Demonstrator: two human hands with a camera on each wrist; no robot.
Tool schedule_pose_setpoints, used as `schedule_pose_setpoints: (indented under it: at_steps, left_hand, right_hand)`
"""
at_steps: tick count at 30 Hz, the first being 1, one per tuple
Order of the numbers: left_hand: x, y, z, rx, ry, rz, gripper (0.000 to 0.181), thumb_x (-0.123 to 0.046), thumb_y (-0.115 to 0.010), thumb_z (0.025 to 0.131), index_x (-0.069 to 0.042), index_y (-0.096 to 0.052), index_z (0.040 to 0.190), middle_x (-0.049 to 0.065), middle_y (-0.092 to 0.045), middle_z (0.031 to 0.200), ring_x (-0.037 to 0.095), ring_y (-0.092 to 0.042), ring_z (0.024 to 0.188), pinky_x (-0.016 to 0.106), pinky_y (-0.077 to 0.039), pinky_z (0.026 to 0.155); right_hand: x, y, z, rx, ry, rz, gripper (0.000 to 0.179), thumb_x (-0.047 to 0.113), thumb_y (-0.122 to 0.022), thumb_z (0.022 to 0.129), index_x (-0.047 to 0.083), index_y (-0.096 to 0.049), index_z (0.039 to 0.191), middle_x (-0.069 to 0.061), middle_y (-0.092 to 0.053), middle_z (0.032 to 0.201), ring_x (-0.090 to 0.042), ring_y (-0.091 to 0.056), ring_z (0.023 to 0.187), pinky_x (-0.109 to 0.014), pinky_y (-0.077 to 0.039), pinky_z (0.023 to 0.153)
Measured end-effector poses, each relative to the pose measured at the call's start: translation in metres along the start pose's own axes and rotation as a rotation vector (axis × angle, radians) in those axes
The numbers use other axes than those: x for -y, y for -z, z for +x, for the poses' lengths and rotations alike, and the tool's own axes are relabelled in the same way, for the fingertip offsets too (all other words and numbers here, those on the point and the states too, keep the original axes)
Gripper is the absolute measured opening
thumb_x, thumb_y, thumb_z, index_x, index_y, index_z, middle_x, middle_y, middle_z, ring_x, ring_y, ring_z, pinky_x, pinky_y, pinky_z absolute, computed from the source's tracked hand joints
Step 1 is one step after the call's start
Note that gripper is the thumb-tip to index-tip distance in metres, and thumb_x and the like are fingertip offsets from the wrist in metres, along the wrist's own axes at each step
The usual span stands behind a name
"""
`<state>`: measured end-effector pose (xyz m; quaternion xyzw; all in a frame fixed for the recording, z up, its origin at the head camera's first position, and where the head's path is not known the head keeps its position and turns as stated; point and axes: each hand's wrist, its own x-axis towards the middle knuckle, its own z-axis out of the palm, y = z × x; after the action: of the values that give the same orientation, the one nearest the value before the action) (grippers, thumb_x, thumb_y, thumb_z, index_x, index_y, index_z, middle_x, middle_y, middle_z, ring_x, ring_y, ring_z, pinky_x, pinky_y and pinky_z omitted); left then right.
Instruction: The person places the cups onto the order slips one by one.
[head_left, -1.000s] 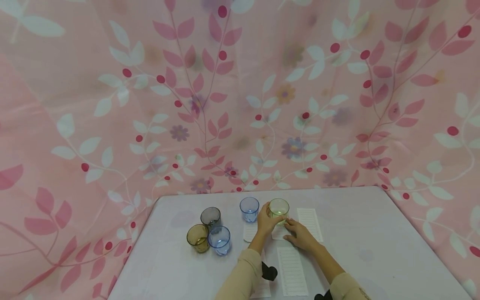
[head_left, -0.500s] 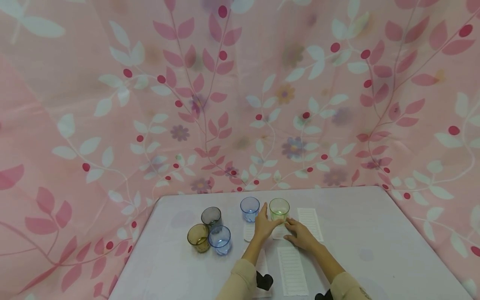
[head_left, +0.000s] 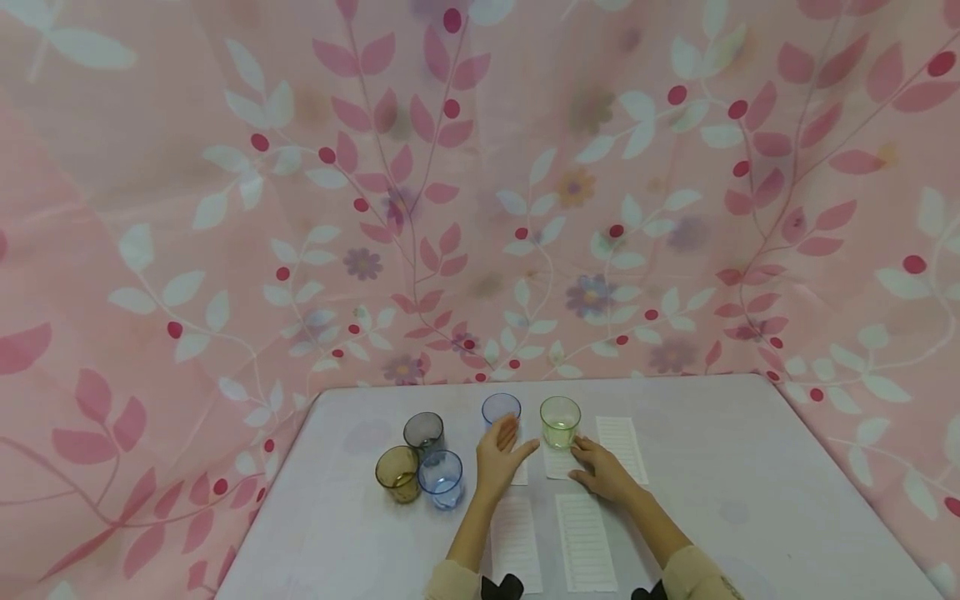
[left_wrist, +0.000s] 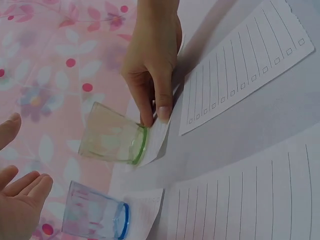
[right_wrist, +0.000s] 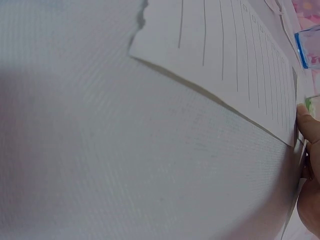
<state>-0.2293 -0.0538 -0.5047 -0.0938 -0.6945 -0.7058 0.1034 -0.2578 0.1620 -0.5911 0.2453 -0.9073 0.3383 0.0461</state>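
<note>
Left grip [head_left: 498, 468] is hovering released near the far blue glass [head_left: 500, 404]; my right grip [head_left: 604, 472] is resting at the foot of the green glass [head_left: 560, 427], standing on a paper strip [head_left: 557, 467]; whether pinching, I cannot tell. I am probably settling placement; the next move is calling for gentle withdrawal.

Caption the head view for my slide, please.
Left hand near a blue glass, right hand beside a green glass on paper.

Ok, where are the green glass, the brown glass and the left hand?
Green glass [left_wrist: 111, 134], left wrist view, its side wall.
Brown glass [head_left: 398, 481], head view, its near wall.
Left hand [head_left: 496, 461], head view, middle of the hand.
</note>
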Motion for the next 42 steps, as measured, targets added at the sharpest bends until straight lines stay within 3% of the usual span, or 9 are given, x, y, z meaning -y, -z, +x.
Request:
schedule_pose_setpoints:
  at_steps: [5,10,18,23,32,38,42]
  left_hand:
    - [0.005,0.021,-0.009,-0.04,-0.022,-0.029,0.057,0.002,-0.076,0.075,0.014,-0.05,0.124,0.033,-0.054,0.122,0.042,-0.053,0.116,0.042,-0.045,0.097]
    - [-0.012,0.042,-0.022,-0.069,-0.004,-0.04,0.057,0.004,-0.075,0.075,0.015,-0.048,0.124,0.033,-0.054,0.123,0.042,-0.052,0.117,0.043,-0.043,0.099]
    - [-0.023,0.084,-0.036,-0.132,0.012,0.017,0.06,0.004,-0.074,0.076,0.014,-0.045,0.128,0.031,-0.052,0.127,0.041,-0.049,0.12,0.037,-0.042,0.1]
    - [-0.031,0.108,-0.045,-0.185,-0.045,0.08,0.059,0.006,-0.074,0.075,0.014,-0.046,0.126,0.031,-0.054,0.124,0.041,-0.051,0.118,0.034,-0.044,0.098]
    - [-0.038,0.146,-0.06,-0.337,-0.178,0.215,0.056,0.012,-0.074,0.07,0.016,-0.051,0.12,0.033,-0.059,0.11,0.01,-0.063,0.1,0.026,-0.051,0.087]
    - [-0.043,0.163,-0.074,-0.437,-0.156,0.291,0.055,0.013,-0.076,0.069,0.014,-0.054,0.119,0.031,-0.062,0.106,-0.001,-0.062,0.093,0.019,-0.051,0.083]
    - [-0.042,0.174,-0.082,-0.498,-0.147,0.364,0.054,0.011,-0.077,0.068,0.011,-0.057,0.118,0.017,-0.066,0.102,-0.004,-0.061,0.088,0.014,-0.052,0.078]
  right_hand:
    - [-0.001,0.0,-0.001,-0.007,0.001,-0.014,0.047,0.011,-0.068,0.085,-0.018,-0.053,0.119,-0.033,-0.045,0.133,-0.049,-0.039,0.125,-0.058,-0.032,0.103]
    - [0.0,0.0,-0.001,-0.002,-0.022,-0.017,0.051,0.011,-0.068,0.085,-0.018,-0.05,0.122,-0.031,-0.044,0.134,-0.048,-0.039,0.126,-0.057,-0.031,0.104]
    - [0.001,0.001,-0.002,0.001,-0.024,-0.023,0.052,0.012,-0.069,0.084,-0.019,-0.05,0.122,-0.032,-0.044,0.134,-0.048,-0.039,0.126,-0.057,-0.031,0.104]
    - [0.001,0.002,-0.001,0.003,-0.029,-0.028,0.051,0.012,-0.068,0.085,-0.019,-0.05,0.121,-0.032,-0.044,0.134,-0.048,-0.038,0.126,-0.057,-0.031,0.104]
    - [0.007,0.0,-0.001,0.001,-0.072,-0.04,0.047,0.01,-0.068,0.084,-0.018,-0.053,0.118,-0.033,-0.044,0.133,-0.049,-0.038,0.126,-0.058,-0.032,0.104]
    - [0.014,-0.001,-0.005,-0.02,-0.096,-0.041,0.044,0.009,-0.067,0.085,-0.017,-0.053,0.119,-0.031,-0.046,0.133,-0.048,-0.04,0.126,-0.057,-0.032,0.104]
    - [0.015,0.002,-0.01,-0.083,-0.08,-0.053,0.039,0.005,-0.066,0.085,-0.015,-0.056,0.117,-0.03,-0.05,0.13,-0.047,-0.043,0.123,-0.057,-0.034,0.102]
